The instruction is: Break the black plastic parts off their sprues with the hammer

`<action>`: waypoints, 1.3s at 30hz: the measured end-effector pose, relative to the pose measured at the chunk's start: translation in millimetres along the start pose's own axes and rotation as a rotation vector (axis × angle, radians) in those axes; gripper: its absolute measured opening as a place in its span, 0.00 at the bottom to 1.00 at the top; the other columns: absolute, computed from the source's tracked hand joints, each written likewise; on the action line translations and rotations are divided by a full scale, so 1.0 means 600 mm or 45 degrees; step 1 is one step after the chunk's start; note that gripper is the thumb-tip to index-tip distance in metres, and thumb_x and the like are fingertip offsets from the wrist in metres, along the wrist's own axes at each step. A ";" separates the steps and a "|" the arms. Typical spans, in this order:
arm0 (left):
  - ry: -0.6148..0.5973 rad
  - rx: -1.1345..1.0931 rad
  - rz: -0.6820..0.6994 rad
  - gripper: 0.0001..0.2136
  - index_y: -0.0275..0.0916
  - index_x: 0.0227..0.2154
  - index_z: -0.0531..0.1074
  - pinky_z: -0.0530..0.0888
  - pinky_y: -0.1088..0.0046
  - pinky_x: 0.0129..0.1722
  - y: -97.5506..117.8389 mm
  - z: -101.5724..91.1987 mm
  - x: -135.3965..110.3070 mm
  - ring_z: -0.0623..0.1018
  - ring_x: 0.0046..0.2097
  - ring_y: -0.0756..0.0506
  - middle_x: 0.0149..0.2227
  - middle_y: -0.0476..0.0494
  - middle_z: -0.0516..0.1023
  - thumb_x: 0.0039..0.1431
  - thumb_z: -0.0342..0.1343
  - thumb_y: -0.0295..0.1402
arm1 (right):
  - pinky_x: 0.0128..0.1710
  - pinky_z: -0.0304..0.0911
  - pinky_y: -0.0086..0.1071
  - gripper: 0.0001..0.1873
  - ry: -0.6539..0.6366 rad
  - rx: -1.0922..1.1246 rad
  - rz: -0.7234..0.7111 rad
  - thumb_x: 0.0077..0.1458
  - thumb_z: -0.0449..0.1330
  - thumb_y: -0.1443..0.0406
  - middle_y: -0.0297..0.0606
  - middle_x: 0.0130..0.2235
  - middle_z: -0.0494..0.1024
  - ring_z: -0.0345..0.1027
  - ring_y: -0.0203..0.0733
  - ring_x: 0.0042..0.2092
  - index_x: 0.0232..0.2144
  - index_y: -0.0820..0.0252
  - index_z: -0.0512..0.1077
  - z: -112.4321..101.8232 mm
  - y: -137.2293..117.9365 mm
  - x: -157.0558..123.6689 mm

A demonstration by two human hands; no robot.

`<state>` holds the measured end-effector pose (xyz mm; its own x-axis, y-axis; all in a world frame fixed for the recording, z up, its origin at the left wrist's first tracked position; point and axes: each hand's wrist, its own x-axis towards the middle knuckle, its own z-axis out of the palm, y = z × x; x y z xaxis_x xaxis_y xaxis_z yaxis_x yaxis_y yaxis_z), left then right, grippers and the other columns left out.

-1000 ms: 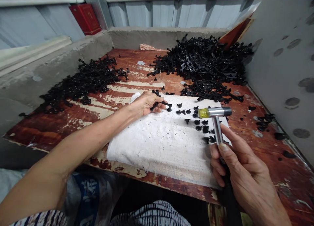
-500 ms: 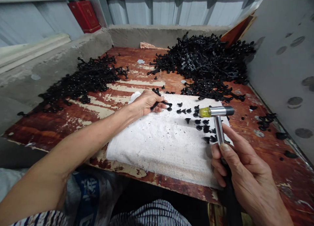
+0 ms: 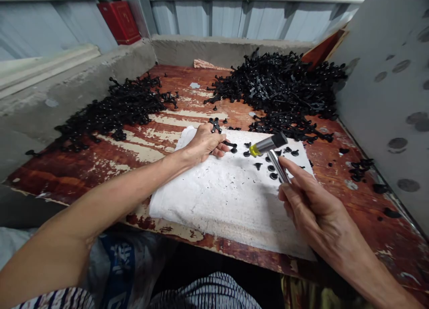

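Note:
My left hand (image 3: 210, 141) is closed on a black branched plastic part (image 3: 216, 125), whose arms with round ends stick out past the fingers at the top and right. It rests over the far edge of a white cloth (image 3: 214, 197). My right hand (image 3: 303, 201) grips a hammer (image 3: 270, 143) with a metal head, a yellow tip on the left and a black one on the right. The yellow tip is above the cloth, just right of the left hand's part. Small black cup-shaped pieces (image 3: 274, 175) lie loose on the cloth under and around the hammer.
A large heap of black parts (image 3: 278, 85) stands at the back right, a smaller heap (image 3: 114, 107) at the left. The worn reddish-brown board (image 3: 134, 179) meets a low concrete wall (image 3: 181, 49) behind and a grey panel (image 3: 385, 103) on the right. A red box (image 3: 119, 23) sits on the wall.
The hammer has swung left and a little up, its yellow tip now tilted down nearer the left hand. My left hand keeps its hold on the black part. The view has shifted slightly.

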<state>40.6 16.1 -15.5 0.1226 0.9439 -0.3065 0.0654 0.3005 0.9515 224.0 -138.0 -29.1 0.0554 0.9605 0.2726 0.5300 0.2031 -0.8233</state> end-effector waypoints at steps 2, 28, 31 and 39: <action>-0.002 -0.016 0.018 0.09 0.40 0.30 0.58 0.64 0.79 0.17 -0.003 0.001 -0.001 0.73 0.18 0.53 0.25 0.48 0.73 0.58 0.51 0.20 | 0.33 0.73 0.38 0.25 -0.047 -0.193 -0.101 0.60 0.51 0.66 0.42 0.33 0.78 0.74 0.43 0.34 0.59 0.56 0.65 0.001 -0.002 0.021; 0.096 -0.003 -0.047 0.10 0.38 0.29 0.60 0.61 0.79 0.16 0.001 0.011 -0.007 0.70 0.17 0.54 0.21 0.49 0.72 0.54 0.52 0.17 | 0.22 0.62 0.35 0.29 -0.115 -0.717 -0.511 0.55 0.46 0.72 0.42 0.27 0.74 0.63 0.40 0.22 0.60 0.68 0.64 0.018 -0.017 0.072; 0.128 -0.046 -0.096 0.10 0.38 0.28 0.61 0.62 0.78 0.17 0.007 0.016 -0.013 0.69 0.17 0.54 0.21 0.49 0.72 0.54 0.53 0.17 | 0.25 0.63 0.34 0.30 0.011 -0.640 -0.461 0.55 0.47 0.71 0.41 0.30 0.74 0.63 0.39 0.24 0.61 0.59 0.63 0.023 -0.009 0.076; 0.001 -0.026 -0.093 0.05 0.36 0.25 0.65 0.71 0.74 0.25 0.004 -0.007 -0.038 0.73 0.25 0.50 0.22 0.46 0.70 0.53 0.54 0.23 | 0.21 0.60 0.33 0.28 0.034 -0.478 -0.280 0.59 0.49 0.67 0.38 0.27 0.71 0.58 0.37 0.21 0.62 0.60 0.61 0.001 -0.029 0.057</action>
<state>33.6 -4.0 -6.4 0.1173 0.9196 -0.3749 0.0537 0.3711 0.9270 216.1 -108.4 -5.7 -0.0740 0.8957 0.4386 0.8021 0.3148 -0.5075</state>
